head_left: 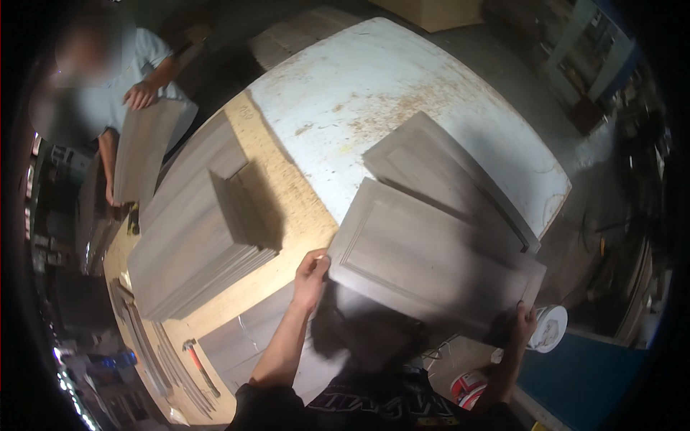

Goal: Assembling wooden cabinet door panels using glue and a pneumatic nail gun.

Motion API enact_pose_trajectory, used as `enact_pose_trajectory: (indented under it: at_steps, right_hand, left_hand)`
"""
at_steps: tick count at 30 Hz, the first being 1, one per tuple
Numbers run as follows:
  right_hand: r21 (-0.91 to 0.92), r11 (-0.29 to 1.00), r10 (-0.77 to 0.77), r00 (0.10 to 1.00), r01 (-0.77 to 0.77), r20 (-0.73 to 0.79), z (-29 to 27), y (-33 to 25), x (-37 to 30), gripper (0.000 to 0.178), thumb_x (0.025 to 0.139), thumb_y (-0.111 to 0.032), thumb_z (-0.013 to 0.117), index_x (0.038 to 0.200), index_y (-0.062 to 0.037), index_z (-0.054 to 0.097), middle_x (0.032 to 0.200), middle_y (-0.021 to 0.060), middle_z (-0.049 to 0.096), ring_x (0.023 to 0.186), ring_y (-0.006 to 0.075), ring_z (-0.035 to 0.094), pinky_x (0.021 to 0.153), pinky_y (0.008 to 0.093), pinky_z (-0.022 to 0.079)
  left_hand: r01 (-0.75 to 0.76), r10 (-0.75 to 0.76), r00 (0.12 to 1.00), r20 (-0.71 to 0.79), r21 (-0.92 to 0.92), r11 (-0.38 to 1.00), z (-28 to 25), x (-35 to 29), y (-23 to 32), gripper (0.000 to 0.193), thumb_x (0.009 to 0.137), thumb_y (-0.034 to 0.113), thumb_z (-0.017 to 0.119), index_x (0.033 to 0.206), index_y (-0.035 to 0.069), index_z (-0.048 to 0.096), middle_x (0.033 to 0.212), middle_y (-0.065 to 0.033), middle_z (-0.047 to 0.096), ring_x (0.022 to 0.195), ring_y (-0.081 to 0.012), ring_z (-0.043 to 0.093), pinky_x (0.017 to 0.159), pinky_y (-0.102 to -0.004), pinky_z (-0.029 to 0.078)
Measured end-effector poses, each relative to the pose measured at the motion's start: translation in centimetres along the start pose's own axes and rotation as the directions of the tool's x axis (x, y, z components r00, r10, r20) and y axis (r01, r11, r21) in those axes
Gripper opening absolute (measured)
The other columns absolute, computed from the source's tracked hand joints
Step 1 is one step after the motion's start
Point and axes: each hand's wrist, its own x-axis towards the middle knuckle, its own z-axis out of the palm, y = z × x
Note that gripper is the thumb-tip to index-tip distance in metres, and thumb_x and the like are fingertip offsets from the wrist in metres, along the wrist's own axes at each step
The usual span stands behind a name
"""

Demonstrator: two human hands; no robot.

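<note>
A grey-brown cabinet door (424, 262) with a framed, recessed panel is held up in front of me, tilted. My left hand (312, 274) grips its left edge, thumb near the front face. On its lower right corner my right hand (526, 323) is closed, with the fingers partly hidden behind the door. Just beyond it a second cabinet door (438, 165) of the same colour lies on the white tabletop (345, 93), partly covered by the held one. Left of my left hand rises a stack of grey-brown panels (194, 223) on a bare wooden board (262, 144).
A co-worker (140, 65) at the far left holds another panel (144, 147). A red hammer (200, 366) and thin strips (172, 366) lie at the near left. White bucket (548, 329), red-and-white container (468, 388) and blue-green surface (582, 373) are at the lower right.
</note>
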Motion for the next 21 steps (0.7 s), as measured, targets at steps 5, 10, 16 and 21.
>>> enact_pose_trajectory:
  at_steps: [5, 10, 16, 21]
  right_hand:
    - [0.132, 0.96, -0.249, 0.968, 0.245, 0.011, 1.6, 2.5, -5.8, 0.03, 0.102, -0.021, 0.06, 0.122, 0.0021, 0.061, 0.104, 0.0066, 0.065, 0.096, 0.0159, 0.059, 0.084, 0.03, 0.047]
    - [0.29, 0.946, -0.186, 0.976, 0.147, 0.114, 7.2, 12.5, -9.5, 0.044, 0.1, -0.032, 0.06, 0.133, -0.0026, 0.054, 0.118, 0.0118, 0.062, 0.107, 0.0253, 0.058, 0.096, 0.0404, 0.047]
    - [0.456, 0.835, 0.02, 0.844, -0.309, 0.536, 22.4, 5.5, -26.2, 0.055, 0.1, -0.04, 0.053, 0.141, -0.0037, 0.049, 0.142, 0.0099, 0.052, 0.129, 0.0262, 0.049, 0.11, 0.0408, 0.037]
    - [-0.081, 0.895, 0.281, 0.412, -0.439, 0.867, 29.7, 1.5, -34.6, 0.059, 0.101, -0.042, 0.053, 0.15, -0.0097, 0.041, 0.154, 0.0039, 0.044, 0.141, 0.0247, 0.041, 0.116, 0.0412, 0.025]
  left_hand:
    - [-0.24, 0.242, 0.956, -0.169, 0.027, 0.97, -8.4, -11.1, 3.9, 0.028, 0.1, 0.02, 0.065, 0.124, 0.005, 0.067, 0.1, 0.0, 0.067, 0.089, -0.0085, 0.058, 0.077, -0.0256, 0.048]
    - [-0.571, 0.524, 0.732, -0.435, 0.026, 0.82, -17.3, -21.1, 8.8, 0.024, 0.098, 0.014, 0.066, 0.119, 0.003, 0.065, 0.091, -0.0004, 0.064, 0.079, -0.0082, 0.056, 0.072, -0.025, 0.048]
    - [-0.739, 0.823, 0.294, -0.486, 0.431, 0.518, -21.4, -33.5, 20.7, 0.025, 0.097, 0.008, 0.066, 0.121, 0.001, 0.061, 0.089, 0.0008, 0.061, 0.076, -0.0041, 0.052, 0.069, -0.0193, 0.044]
    - [-0.862, 0.97, 0.129, -0.208, 0.459, 0.213, -22.3, -36.6, 27.6, 0.021, 0.097, 0.003, 0.065, 0.117, -0.002, 0.065, 0.094, 0.0003, 0.065, 0.081, -0.0037, 0.056, 0.072, -0.0184, 0.044]
